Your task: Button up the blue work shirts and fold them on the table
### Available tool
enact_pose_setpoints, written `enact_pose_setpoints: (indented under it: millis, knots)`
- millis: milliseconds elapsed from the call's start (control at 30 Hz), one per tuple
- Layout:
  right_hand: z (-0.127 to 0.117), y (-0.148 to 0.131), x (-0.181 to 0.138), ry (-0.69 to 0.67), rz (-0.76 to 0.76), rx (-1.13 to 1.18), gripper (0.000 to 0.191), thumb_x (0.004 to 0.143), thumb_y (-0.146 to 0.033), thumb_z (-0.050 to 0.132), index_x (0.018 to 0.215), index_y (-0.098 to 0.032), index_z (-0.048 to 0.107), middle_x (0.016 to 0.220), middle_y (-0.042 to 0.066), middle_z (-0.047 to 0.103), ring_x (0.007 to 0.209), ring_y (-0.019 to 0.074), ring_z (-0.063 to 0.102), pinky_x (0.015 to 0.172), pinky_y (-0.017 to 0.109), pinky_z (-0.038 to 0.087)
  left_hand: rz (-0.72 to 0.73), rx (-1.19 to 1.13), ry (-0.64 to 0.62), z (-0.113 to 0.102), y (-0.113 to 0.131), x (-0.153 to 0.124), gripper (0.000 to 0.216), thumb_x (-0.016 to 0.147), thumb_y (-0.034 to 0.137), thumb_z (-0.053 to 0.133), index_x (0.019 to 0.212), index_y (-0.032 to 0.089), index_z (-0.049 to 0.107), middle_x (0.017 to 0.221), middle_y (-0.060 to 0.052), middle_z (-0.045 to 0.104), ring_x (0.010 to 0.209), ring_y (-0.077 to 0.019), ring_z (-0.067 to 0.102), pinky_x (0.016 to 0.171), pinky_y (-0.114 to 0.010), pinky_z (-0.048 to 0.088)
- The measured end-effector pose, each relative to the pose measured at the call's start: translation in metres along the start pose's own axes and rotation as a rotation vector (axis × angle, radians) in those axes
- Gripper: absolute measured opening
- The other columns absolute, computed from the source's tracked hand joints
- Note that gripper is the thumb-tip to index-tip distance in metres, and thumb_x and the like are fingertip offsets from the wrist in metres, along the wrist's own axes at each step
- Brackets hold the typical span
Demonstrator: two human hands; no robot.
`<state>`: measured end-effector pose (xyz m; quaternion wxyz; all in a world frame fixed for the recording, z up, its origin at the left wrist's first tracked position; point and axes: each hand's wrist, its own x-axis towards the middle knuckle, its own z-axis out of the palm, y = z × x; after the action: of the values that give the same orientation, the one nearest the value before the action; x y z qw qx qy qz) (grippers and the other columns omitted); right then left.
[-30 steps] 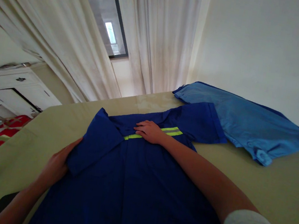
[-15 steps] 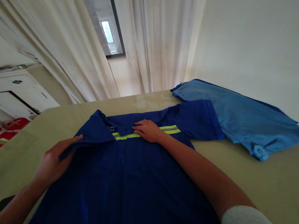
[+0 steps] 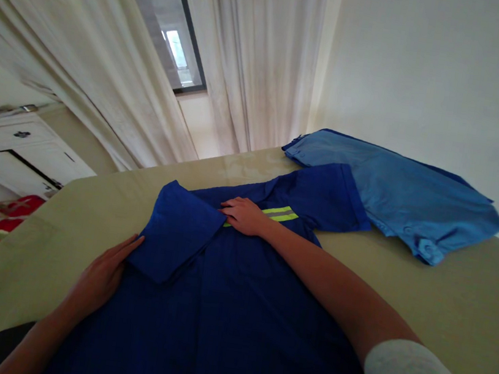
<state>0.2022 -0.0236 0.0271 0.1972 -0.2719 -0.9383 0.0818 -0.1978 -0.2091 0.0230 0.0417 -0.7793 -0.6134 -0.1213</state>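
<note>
A dark blue work shirt (image 3: pixel 232 308) with a yellow-green reflective stripe (image 3: pixel 279 213) lies spread on a pale green table (image 3: pixel 424 298). My right hand (image 3: pixel 242 215) rests flat on the shirt near the collar, fingers stretched out over the stripe. My left hand (image 3: pixel 99 280) lies open at the shirt's left edge, fingertips touching the folded-in left sleeve (image 3: pixel 178 233), which lies flat over the chest.
A lighter blue garment (image 3: pixel 397 195) lies crumpled at the far right of the table, against the white wall. White curtains (image 3: pixel 258 58) hang behind the table. A white drawer cabinet (image 3: pixel 18 148) and red items (image 3: pixel 14 209) stand at the left.
My left hand lifted the shirt's left side, then laid the sleeve folded inward over the chest, covering part of the stripe. My right hand has stayed pressed on the shirt.
</note>
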Motion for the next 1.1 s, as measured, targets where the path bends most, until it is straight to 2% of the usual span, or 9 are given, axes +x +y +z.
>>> enact_pose_setpoints:
  millis: [167, 333, 400, 500, 633, 733, 867, 1000, 1100]
  knots:
    - [0.0, -0.001, 0.001, -0.006, 0.007, -0.02, 0.038, 0.109, -0.04, 0.048, 0.134, -0.023, 0.07, 0.14, 0.011, 0.066, 0.123, 0.0266, 0.062, 0.102, 0.041, 0.046, -0.008, 0.072, -0.096, -0.016, -0.03, 0.007, 0.062, 0.084, 0.024, 0.045, 0.143, 0.029, 0.062, 0.151, -0.006, 0.059, 0.137, -0.0318, 0.058, 0.118, -0.054, 0.045]
    - [0.001, 0.001, 0.0, 0.015, -0.002, -0.012, 0.038, 0.109, -0.04, 0.048, 0.133, -0.023, 0.07, 0.139, 0.01, 0.067, 0.124, 0.0267, 0.062, 0.102, 0.042, 0.046, -0.03, 0.058, 0.001, -0.04, 0.022, 0.083, 0.061, 0.087, 0.028, 0.044, 0.146, 0.025, 0.058, 0.154, -0.006, 0.056, 0.143, -0.0283, 0.051, 0.124, -0.05, 0.037]
    - [0.0, 0.001, -0.001, 0.01, 0.0, -0.012, 0.038, 0.109, -0.04, 0.048, 0.134, -0.023, 0.07, 0.14, 0.01, 0.067, 0.125, 0.0262, 0.062, 0.103, 0.041, 0.046, -0.101, 0.007, 0.085, -0.031, 0.051, 0.124, 0.059, 0.097, 0.037, 0.037, 0.151, 0.018, 0.051, 0.159, -0.012, 0.05, 0.148, -0.0281, 0.045, 0.126, -0.049, 0.033]
    - [0.0, 0.0, -0.002, -0.021, -0.003, -0.015, 0.039, 0.109, -0.041, 0.047, 0.136, -0.023, 0.068, 0.143, 0.01, 0.065, 0.126, 0.0254, 0.061, 0.105, 0.04, 0.045, -0.349, -0.002, 0.093, 0.001, 0.08, 0.169, 0.074, 0.101, 0.054, 0.032, 0.156, 0.006, 0.042, 0.165, -0.024, 0.036, 0.152, -0.0393, 0.035, 0.123, -0.06, 0.03]
    - [-0.004, -0.001, -0.002, 0.002, 0.038, -0.015, 0.045, 0.109, -0.048, 0.045, 0.138, -0.021, 0.066, 0.143, 0.011, 0.064, 0.13, 0.0252, 0.059, 0.109, 0.04, 0.044, -0.423, -0.002, -0.012, 0.042, 0.086, 0.183, 0.081, 0.101, 0.059, 0.027, 0.159, 0.004, 0.036, 0.166, -0.026, 0.032, 0.154, -0.041, 0.03, 0.123, -0.061, 0.026]
    - [-0.026, 0.012, -0.001, 0.139, 0.215, -0.065, 0.052, 0.107, -0.053, 0.046, 0.143, -0.018, 0.06, 0.141, 0.015, 0.064, 0.132, 0.0274, 0.056, 0.113, 0.043, 0.041, -0.408, -0.005, -0.019, 0.051, 0.081, 0.178, 0.084, 0.1, 0.064, 0.025, 0.16, 0.005, 0.035, 0.167, -0.025, 0.031, 0.154, -0.0407, 0.03, 0.124, -0.061, 0.024]
    - [-0.093, 0.045, -0.02, 0.325, 0.567, -0.202, 0.05, 0.106, -0.047, 0.049, 0.143, -0.014, 0.055, 0.139, 0.019, 0.063, 0.131, 0.0304, 0.057, 0.112, 0.044, 0.043, -0.389, -0.006, 0.009, 0.05, 0.079, 0.176, 0.087, 0.099, 0.066, 0.023, 0.159, 0.004, 0.038, 0.166, -0.025, 0.033, 0.153, -0.0419, 0.032, 0.123, -0.062, 0.024]
    - [-0.153, 0.07, -0.081, 0.342, 0.955, -0.344, 0.053, 0.1, -0.059, 0.054, 0.131, -0.016, 0.061, 0.124, 0.019, 0.069, 0.117, 0.0364, 0.066, 0.098, 0.049, 0.051, -0.377, -0.019, 0.016, 0.055, 0.08, 0.179, 0.088, 0.098, 0.067, 0.023, 0.158, 0.005, 0.04, 0.167, -0.02, 0.033, 0.155, -0.0393, 0.028, 0.125, -0.061, 0.02]
    - [-0.167, 0.082, -0.132, 0.279, 1.172, -0.42, 0.063, 0.095, -0.065, 0.06, 0.119, -0.007, 0.065, 0.119, 0.032, 0.066, 0.113, 0.0449, 0.066, 0.091, 0.055, 0.051, -0.386, -0.033, 0.002, 0.059, 0.08, 0.183, 0.09, 0.097, 0.068, 0.022, 0.158, 0.004, 0.04, 0.168, -0.018, 0.032, 0.156, -0.038, 0.026, 0.126, -0.061, 0.018]
